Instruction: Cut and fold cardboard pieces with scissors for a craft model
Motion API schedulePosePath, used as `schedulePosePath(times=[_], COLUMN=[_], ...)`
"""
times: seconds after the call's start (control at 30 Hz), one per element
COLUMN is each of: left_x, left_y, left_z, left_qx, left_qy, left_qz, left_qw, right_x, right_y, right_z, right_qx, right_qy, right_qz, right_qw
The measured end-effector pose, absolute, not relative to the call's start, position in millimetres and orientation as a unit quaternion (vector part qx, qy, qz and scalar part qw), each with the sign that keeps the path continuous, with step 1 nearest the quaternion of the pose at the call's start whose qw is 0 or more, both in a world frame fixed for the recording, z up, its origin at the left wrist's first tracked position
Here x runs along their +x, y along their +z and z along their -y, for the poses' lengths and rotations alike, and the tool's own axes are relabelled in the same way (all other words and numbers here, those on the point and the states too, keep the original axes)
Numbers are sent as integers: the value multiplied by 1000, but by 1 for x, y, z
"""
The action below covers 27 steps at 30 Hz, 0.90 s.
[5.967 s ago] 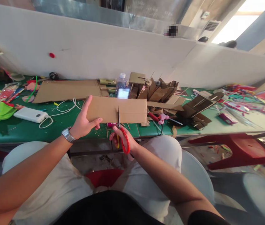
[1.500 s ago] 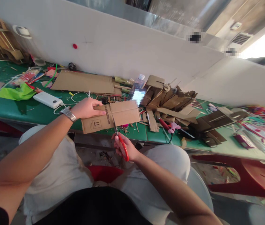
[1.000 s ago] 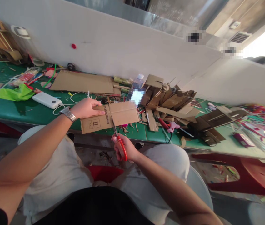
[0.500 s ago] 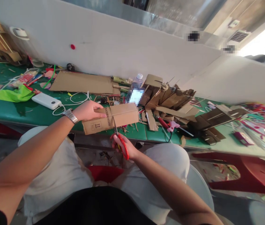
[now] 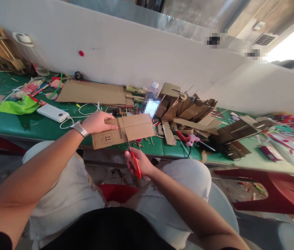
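At the green table [image 5: 14,123], left grip [image 5: 97,122] pinches cardboard [image 5: 139,125], right grip [image 5: 139,163] clasps partly hidden scissors [image 5: 136,166].

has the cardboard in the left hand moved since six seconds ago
Yes, leftward: the right end of the cardboard reached well past the bottle then, and now roughly lines up with it in the view.

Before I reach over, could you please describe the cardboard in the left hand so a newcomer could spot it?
Find the green table and look to its near edge. There, the left hand holds a cardboard piece met by red-handled scissors; among the cardboard around, it alone shows printed double arrows.
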<state>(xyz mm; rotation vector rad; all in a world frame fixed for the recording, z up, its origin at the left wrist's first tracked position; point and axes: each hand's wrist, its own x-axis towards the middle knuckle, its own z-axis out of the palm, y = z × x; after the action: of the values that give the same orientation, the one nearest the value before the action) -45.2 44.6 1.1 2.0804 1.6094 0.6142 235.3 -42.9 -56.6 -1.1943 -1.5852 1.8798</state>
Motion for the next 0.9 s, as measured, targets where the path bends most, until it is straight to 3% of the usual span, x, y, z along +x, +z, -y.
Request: schedulePosePath(times=[0.33, 0.9], left_x=[-47, -47], left_y=[1, -2], left_z=[-46, -46], left_qx=[759, 762], left_qy=[217, 213], left_qz=[-567, -566], left_qw=[237, 231], right_x=[235, 236], right_y=[-55, -56], right_z=[44, 43], right_qx=[-436, -419], right_qy=[667, 667], right_qz=[577, 575], right_qw=[181, 219])
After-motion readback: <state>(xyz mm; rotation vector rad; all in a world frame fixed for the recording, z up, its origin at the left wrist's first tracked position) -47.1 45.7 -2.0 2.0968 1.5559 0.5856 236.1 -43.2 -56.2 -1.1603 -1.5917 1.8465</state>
